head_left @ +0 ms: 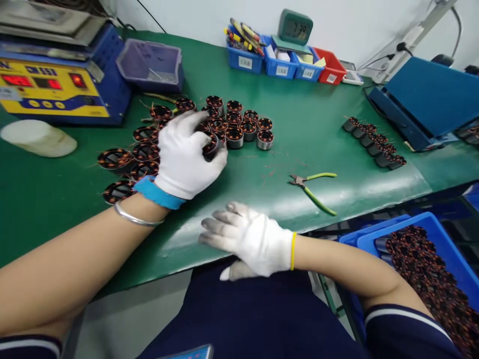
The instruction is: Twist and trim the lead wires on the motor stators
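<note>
My left hand, in a white glove with a blue band at the wrist, has its thumb and fingers closed around a copper-wound motor stator. More stators stand in a close group around and beyond this hand, and some are partly hidden beneath it. Near the table's front edge, my right hand, in a white glove with darkened fingertips, is stretched out flat with nothing in it. Green-handled cutting pliers lie spread apart to its upper right. Thin wire scraps lie between the pliers and the stators.
A blue and yellow powered unit and a purple bin stand at the left. Small blue bins, a red bin and a clock line the back. Stators sit at right; a blue crate holds many.
</note>
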Tool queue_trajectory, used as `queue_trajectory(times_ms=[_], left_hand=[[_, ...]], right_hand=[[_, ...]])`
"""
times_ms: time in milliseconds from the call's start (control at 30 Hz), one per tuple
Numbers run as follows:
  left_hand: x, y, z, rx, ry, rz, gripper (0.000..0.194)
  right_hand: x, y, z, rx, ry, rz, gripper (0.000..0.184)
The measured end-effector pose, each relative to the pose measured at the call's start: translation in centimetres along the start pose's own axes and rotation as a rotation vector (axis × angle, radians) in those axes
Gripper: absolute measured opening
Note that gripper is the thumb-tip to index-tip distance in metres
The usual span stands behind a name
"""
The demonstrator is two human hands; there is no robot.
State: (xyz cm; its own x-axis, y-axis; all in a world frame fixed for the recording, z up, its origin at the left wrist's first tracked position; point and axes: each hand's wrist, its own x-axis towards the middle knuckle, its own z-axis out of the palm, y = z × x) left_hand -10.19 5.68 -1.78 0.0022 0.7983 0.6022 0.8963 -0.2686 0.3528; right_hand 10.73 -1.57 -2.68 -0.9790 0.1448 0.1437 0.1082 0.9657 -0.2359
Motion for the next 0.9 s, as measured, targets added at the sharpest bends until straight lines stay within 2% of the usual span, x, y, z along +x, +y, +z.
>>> queue_trajectory(times_ms=[67, 167, 267, 300, 367, 400, 467, 567, 633, 700, 767, 833, 900], left_hand=[[0.1, -0.2, -0.7, -0.009, 0.055, -0.029, 0.022], [0.0, 0.3, -1.3, -0.033, 0.085, -0.050, 0.024], [-0.7, 2.0, -1.4, -0.045, 0.050, -0.004, 0.022], [-1.1, 2.9, -1.4, -0.046, 0.017, 0.030, 0.021], [-2.1, 4.8, -1.3, -0.065, -0.110, 0.143, 0.020], [-2.6, 5.7, -1.2, -0.072, -0.189, 0.194, 0.020], [-3.5, 7.4, -0.8, -0.072, -0.341, 0.317, 0.020], [-4.1, 8.9, -0.4, -0.071, -0.488, 0.364, 0.023], [-4.0, 8.9, -0.7, -0.126, -0.523, 0.266, 0.035], [-3.4, 8.4, -1.3, -0.229, -0.535, 0.113, 0.066], [-2.8, 7.4, -1.9, -0.322, -0.604, -0.002, 0.103], [-2.3, 6.4, -2.1, -0.389, -0.723, -0.026, 0.128], [-2.3, 5.7, -1.9, -0.438, -0.820, 0.004, 0.135]], right_hand=[[0.7, 2.4, 0.1, -0.047, 0.016, 0.072, 0.079], [0.2, 5.7, -1.4, -0.129, 0.056, 0.215, 0.081], [-2.4, 6.7, -3.6, -0.193, 0.177, 0.343, 0.080], [-3.8, 6.4, -4.3, -0.216, 0.235, 0.410, 0.080], [-7.2, 5.4, -5.1, -0.282, 0.324, 0.660, 0.077], [-9.0, 4.9, -5.3, -0.308, 0.288, 0.782, 0.079], [-12.3, 4.2, -5.1, -0.330, 0.172, 1.017, 0.066], [-14.8, 4.1, -4.4, -0.331, 0.117, 1.188, 0.049], [-14.6, 4.1, -4.1, -0.378, 0.187, 1.184, 0.047], [-13.2, 3.8, -4.2, -0.392, 0.316, 1.075, 0.047], [-11.3, 3.0, -4.6, -0.247, 0.406, 0.924, 0.042], [-9.2, 1.9, -5.1, 0.025, 0.335, 0.858, 0.038], [-7.5, 1.2, -5.5, 0.237, 0.171, 0.897, 0.040]])
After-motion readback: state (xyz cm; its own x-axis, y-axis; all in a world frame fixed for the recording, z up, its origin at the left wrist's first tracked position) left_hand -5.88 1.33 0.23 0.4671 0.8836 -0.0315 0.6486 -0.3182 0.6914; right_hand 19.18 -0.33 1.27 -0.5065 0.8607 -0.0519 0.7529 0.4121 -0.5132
